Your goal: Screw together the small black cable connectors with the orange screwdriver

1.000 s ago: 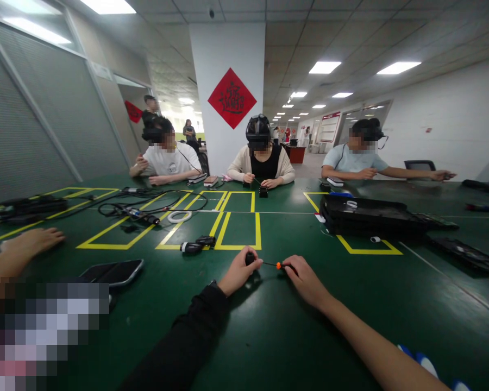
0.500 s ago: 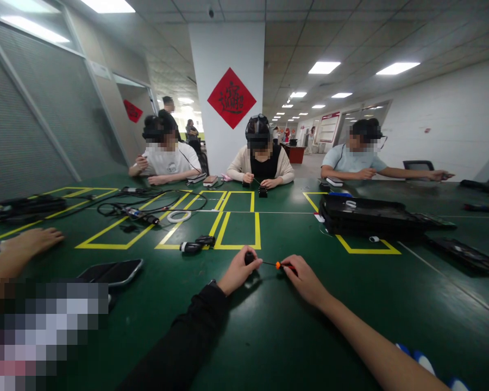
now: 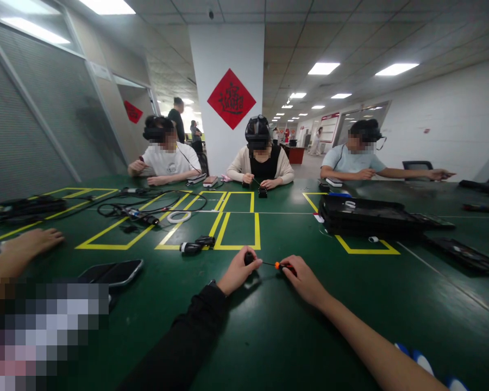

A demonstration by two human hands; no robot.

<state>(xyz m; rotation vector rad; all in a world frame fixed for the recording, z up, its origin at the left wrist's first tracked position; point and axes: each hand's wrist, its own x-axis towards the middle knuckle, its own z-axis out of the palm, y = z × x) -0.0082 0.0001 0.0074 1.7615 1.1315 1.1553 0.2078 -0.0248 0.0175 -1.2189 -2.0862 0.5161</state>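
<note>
In the middle of the green table, my left hand (image 3: 239, 269) is closed around a small black part (image 3: 249, 258), most of it hidden by the fingers. My right hand (image 3: 303, 277) grips a screwdriver (image 3: 277, 265) with an orange and black handle. Its thin shaft points left and reaches the fingertips of my left hand; where the tip meets the black part I cannot make out. Just beyond my left hand lie black cylindrical pieces (image 3: 197, 245) near a yellow tape line.
Black trays (image 3: 362, 214) are stacked at the right, a flat black panel (image 3: 464, 254) beside them. Cables (image 3: 146, 209) and a white ring (image 3: 179, 217) lie at the left. Nearer are a phone (image 3: 114, 272) and another person's hand (image 3: 32, 243). Several people sit across the table (image 3: 244, 336).
Both hands stay almost in place, the screwdriver still held toward the black part. The view has shifted very slightly, and a standing person in the background has moved right.
</note>
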